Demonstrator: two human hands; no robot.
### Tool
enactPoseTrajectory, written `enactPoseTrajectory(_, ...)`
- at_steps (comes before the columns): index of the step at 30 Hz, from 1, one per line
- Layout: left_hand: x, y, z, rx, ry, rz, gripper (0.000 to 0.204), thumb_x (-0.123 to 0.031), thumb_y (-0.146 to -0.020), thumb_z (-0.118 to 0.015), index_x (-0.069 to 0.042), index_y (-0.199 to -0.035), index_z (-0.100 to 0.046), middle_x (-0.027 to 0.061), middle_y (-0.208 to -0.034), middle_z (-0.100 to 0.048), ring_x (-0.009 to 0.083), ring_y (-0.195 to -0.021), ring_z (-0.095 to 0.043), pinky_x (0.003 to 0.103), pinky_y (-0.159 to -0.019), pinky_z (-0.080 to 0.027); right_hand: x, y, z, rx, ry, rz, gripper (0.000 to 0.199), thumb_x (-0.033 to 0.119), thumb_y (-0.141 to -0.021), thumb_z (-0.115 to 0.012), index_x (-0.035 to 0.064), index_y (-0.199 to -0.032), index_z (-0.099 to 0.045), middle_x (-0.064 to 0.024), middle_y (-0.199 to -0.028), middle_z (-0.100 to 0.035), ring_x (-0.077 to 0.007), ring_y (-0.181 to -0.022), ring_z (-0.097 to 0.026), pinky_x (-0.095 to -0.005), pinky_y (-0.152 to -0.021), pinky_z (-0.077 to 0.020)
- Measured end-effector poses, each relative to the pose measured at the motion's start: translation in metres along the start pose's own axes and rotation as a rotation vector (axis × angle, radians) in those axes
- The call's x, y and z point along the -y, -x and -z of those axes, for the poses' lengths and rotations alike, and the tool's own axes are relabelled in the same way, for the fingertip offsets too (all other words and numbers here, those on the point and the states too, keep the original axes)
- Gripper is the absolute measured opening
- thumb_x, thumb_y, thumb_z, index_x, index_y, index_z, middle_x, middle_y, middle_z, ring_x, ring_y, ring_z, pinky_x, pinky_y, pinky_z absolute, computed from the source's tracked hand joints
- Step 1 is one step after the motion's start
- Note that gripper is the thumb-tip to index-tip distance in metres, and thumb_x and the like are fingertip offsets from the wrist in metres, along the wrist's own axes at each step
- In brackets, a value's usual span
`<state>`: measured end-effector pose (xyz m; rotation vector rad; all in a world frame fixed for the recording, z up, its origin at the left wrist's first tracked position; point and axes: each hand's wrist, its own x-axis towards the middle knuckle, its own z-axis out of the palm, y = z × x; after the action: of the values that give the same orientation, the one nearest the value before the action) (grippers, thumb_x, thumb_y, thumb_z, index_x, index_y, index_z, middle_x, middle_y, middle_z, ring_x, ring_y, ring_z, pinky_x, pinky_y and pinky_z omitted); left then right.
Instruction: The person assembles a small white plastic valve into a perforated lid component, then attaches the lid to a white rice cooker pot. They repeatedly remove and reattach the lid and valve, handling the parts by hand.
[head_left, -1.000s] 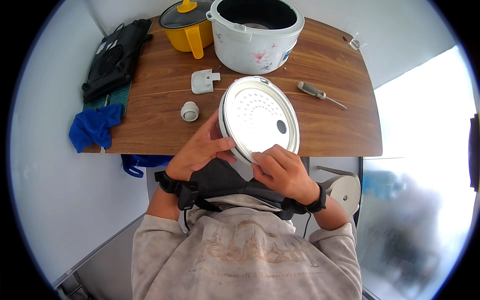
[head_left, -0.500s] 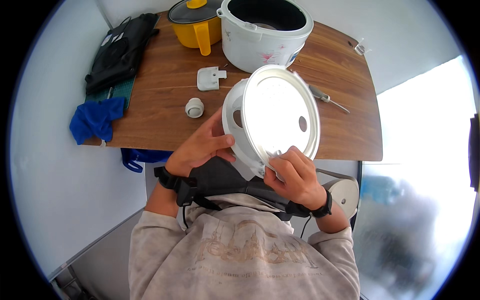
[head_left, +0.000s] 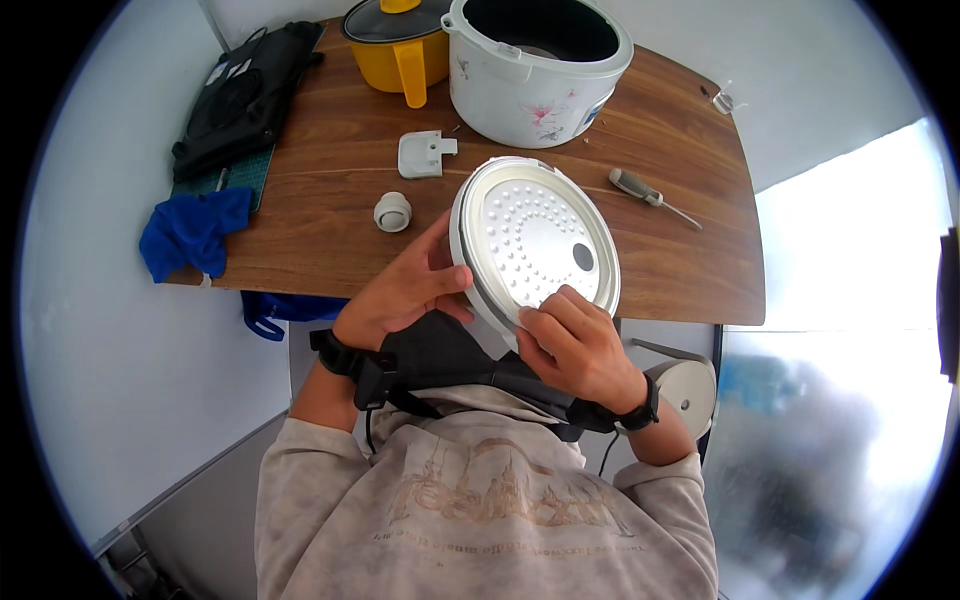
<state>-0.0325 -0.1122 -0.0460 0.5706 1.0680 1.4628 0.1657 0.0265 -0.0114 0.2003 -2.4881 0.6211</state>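
Note:
Over the table's near edge I hold a white rice cooker lid (head_left: pixel 458 222) at a tilt, its underside toward me. A shiny, dimpled metal inner plate (head_left: pixel 520 235) with one dark round hole lies close against that underside. My left hand (head_left: pixel 405 285) grips the lid's left rim, thumb at the edge and fingers partly behind. At the lower right, my right hand (head_left: pixel 580 345) has its fingers curled on the plate's near edge; what they pinch there is hidden. Beyond the lid stands the white rice cooker body (head_left: pixel 500 95) with a pink flower print, its top uncovered.
A white steam valve cap (head_left: pixel 392 212) and a flat white plastic piece (head_left: pixel 420 155) lie left of the lid. To its right is a screwdriver (head_left: pixel 650 195). A yellow pot (head_left: pixel 385 65), a black device (head_left: pixel 240 95) and a blue cloth (head_left: pixel 195 235) are at the left.
The metal plate, earlier standing off the lid, has swung down flat against it. My right hand has stayed on its near edge, and the screwdriver is now fully visible.

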Motion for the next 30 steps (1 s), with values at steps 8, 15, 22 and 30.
enactPoseTrajectory(8, 0.003, -0.002, 0.002, 0.001, 0.041, -0.002, 0.105, -0.043, -0.079, -0.083, -0.010, -0.156, -0.021, 0.0131, -0.140, -0.051, 0.0179, -0.113, -0.063, 0.029, -0.068, -0.064, -0.003, -0.002, -0.004, -0.035, -0.115, -0.046, 0.022, 0.000, -0.078, -0.073, -0.0006, -0.097, -0.061, -0.0087, -0.081, -0.052, -0.0258, -0.068, -0.056, -0.0369, -0.059, -0.0479)
enactPoseTrajectory(15, 0.000, -0.003, -0.001, -0.010, 0.040, 0.002, 0.098, -0.039, -0.083, -0.080, -0.009, -0.156, -0.021, 0.0133, -0.140, -0.051, 0.0182, -0.116, -0.062, 0.028, -0.068, -0.064, -0.001, -0.003, -0.003, 0.001, -0.174, -0.114, 0.018, -0.003, -0.082, -0.069, -0.0001, -0.098, -0.061, -0.0098, -0.080, -0.053, -0.0271, -0.071, -0.057, -0.0372, -0.062, -0.0481)
enactPoseTrajectory(22, 0.003, -0.001, 0.004, -0.012, 0.066, 0.015, 0.093, -0.037, -0.086, -0.078, -0.008, -0.155, -0.023, 0.0140, -0.140, -0.051, 0.0184, -0.115, -0.062, 0.028, -0.069, -0.064, 0.004, -0.003, -0.009, -0.032, -0.247, -0.177, 0.016, -0.005, -0.083, -0.067, 0.0008, -0.097, -0.062, -0.0106, -0.079, -0.053, -0.0270, -0.070, -0.057, -0.0374, -0.061, -0.0475)
enactPoseTrajectory(30, 0.003, -0.001, -0.001, -0.085, 0.024, 0.025, 0.073, -0.031, -0.093, -0.065, -0.004, -0.152, -0.030, 0.0132, -0.129, -0.059, 0.0196, -0.105, -0.067, 0.032, -0.076, -0.063, -0.003, -0.002, -0.020, 0.011, -0.330, -0.244, 0.014, -0.005, -0.085, -0.066, 0.0004, -0.098, -0.064, -0.0118, -0.081, -0.058, -0.0287, -0.071, -0.060, -0.0368, -0.062, -0.0484)
